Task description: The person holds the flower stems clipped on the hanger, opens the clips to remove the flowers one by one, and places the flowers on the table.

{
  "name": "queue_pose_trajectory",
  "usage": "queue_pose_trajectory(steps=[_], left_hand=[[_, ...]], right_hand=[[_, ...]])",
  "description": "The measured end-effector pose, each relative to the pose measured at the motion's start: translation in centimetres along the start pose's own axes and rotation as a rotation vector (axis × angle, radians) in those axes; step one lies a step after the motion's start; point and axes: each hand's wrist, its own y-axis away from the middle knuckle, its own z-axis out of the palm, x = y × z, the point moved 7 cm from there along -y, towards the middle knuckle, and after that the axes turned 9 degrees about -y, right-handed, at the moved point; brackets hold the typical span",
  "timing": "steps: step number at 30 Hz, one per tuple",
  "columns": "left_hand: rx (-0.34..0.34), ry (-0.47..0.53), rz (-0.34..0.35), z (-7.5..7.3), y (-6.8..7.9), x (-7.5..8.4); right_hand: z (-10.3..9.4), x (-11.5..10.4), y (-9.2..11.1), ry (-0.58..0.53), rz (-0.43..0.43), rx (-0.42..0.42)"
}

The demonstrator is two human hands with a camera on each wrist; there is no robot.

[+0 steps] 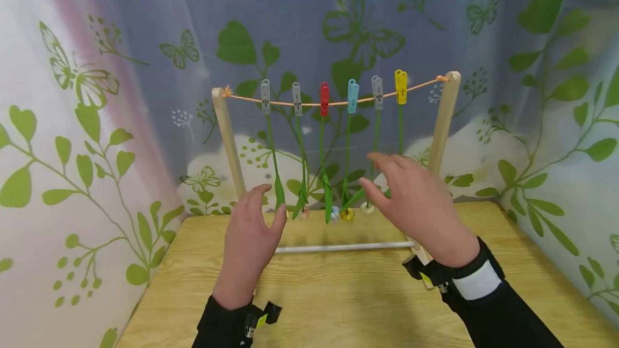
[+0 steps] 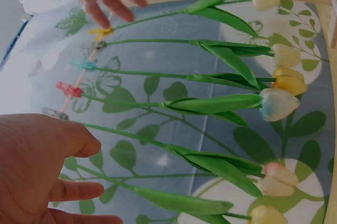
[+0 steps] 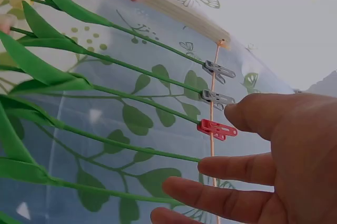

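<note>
Several artificial tulips, such as a white-and-blue tulip (image 2: 279, 104), hang head down in a row from an orange string (image 1: 282, 103). Clothespins hold their stems on it: several grey ones, a red clothespin (image 1: 324, 99), a light blue clothespin (image 1: 352, 96) and a yellow clothespin (image 1: 401, 87). My left hand (image 1: 251, 243) is held in front of the leftmost tulip, thumb and fingers spread apart, gripping nothing. On the other side my right hand (image 1: 420, 208) hovers before the rightmost stems and hides their lower parts. Its fingers are extended and hold nothing.
The string is tied between two wooden posts, a left post (image 1: 228, 138) and a right post (image 1: 445, 122). A white rod (image 1: 338, 247) runs low between them, above the wood-grain table (image 1: 338, 299). A leaf-and-butterfly curtain (image 1: 121, 176) surrounds the table at the back and sides.
</note>
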Motion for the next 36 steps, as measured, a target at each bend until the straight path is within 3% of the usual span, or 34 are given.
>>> queue_pose_trajectory(steps=[6, 14, 23, 28, 36], left_hand=[[-0.061, 0.032, -0.059, 0.5, -0.1, -1.2], [-0.141, 0.105, -0.08, 1.6, -0.8, -1.7], [-0.195, 0.14, -0.092, 2.6, -2.1, -2.8], [-0.245, 0.198, -0.126, 3.1, -2.5, -3.2], [-0.229, 0.246, -0.096, 3.1, -3.2, -2.9]], right_hand=[[-0.9, -1.2, -1.8, 0.045, -0.078, 0.018], [-1.8, -2.8, -4.2, 0.093, -0.16, 0.034], [-3.4, -4.9, -6.9, 0.079, -0.362, 0.189], [-3.9, -5.9, -8.3, 0.108, -0.433, 0.213], [-4.2, -8.0, -11.2, 0.139, -0.534, 0.219]])
